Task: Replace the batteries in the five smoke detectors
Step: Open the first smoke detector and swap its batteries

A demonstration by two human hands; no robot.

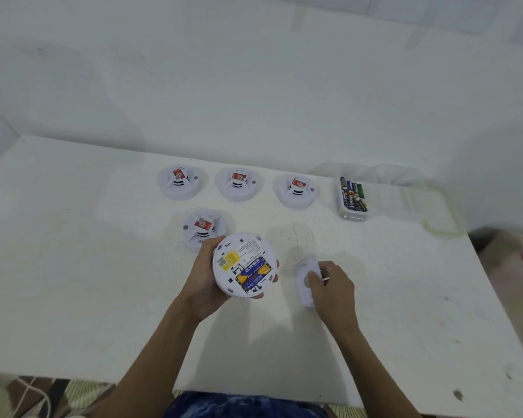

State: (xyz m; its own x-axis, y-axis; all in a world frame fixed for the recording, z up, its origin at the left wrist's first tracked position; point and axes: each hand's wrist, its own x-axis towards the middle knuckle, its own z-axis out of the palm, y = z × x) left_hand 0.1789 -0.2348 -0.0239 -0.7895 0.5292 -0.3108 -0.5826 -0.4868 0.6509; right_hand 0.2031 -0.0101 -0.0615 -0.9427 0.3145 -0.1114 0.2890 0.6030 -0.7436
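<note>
My left hand (pixel 204 280) grips a white smoke detector (pixel 243 263) turned back side up, showing a yellow label and blue and yellow batteries (pixel 254 274) in its open compartment. To its right, my right hand (pixel 329 286) holds a white round cover (pixel 305 280), blurred, just above the table. Three more detectors stand in a row at the back: left (pixel 180 182), middle (pixel 238 184), right (pixel 296 190). Another detector (pixel 203 229) sits just behind my left hand.
A clear plastic box (pixel 352 200) with several batteries stands at the back right, with a clear lid (pixel 417 200) lying beside it. The white table (pixel 88 267) ends at a right edge near patterned bedding (pixel 514 267). A wall rises behind.
</note>
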